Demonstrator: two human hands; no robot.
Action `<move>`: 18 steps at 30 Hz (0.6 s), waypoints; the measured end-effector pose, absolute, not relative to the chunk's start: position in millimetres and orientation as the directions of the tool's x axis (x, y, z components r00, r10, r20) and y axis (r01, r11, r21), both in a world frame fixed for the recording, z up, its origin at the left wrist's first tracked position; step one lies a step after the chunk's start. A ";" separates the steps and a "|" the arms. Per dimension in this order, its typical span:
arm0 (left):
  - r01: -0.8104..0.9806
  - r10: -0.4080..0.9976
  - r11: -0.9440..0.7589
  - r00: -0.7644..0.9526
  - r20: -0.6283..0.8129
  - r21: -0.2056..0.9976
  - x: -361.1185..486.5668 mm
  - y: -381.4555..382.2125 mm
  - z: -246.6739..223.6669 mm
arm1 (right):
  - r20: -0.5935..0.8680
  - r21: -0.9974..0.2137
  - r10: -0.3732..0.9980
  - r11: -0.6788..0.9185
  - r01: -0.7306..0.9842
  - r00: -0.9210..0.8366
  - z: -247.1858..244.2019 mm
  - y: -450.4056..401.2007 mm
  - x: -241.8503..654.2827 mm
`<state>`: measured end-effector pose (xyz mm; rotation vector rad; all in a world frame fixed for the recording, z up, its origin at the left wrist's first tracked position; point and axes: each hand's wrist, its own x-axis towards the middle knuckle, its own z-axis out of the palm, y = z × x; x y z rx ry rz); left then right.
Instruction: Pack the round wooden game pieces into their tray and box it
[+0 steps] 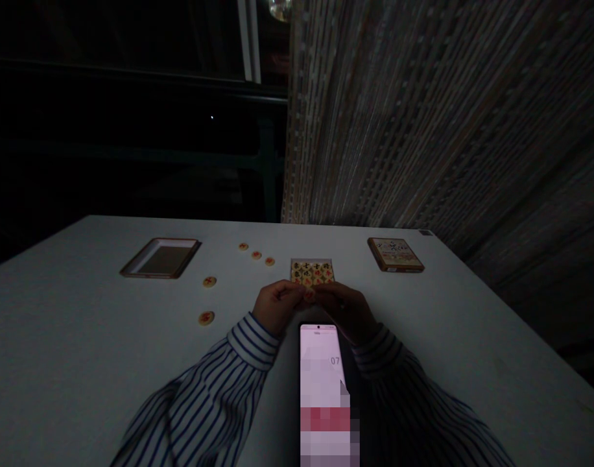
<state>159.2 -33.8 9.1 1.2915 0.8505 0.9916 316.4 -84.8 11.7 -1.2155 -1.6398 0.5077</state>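
Note:
A round Chinese chess piece (pixel 309 295) with a red character is pinched between the fingertips of my left hand (pixel 277 305) and my right hand (pixel 350 311). Just beyond my fingers sits a small clear tray (pixel 312 261) packed with rows of chess pieces (pixel 307 266), some marked black, others red. My hands cover its near side. Loose pieces lie to the left: one near piece (pixel 206 318), another piece (pixel 209 281) behind it, and a slanting line of three, with its middle piece (pixel 257 255) face up.
A lit phone (pixel 321 376) lies between my forearms. At the left is an open shallow box (pixel 196 250); a printed box or lid (pixel 395 254) rests at the right. Behind the white table (pixel 107 337) hang strand curtains (pixel 375 117) and a dark window. The light is dim.

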 end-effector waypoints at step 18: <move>-0.203 0.925 0.141 0.376 -0.056 0.969 161.3 -32.9 5.5 | 0.577 -0.662 0.814 0.518 0.542 -0.074 12.3 -82.4 314.0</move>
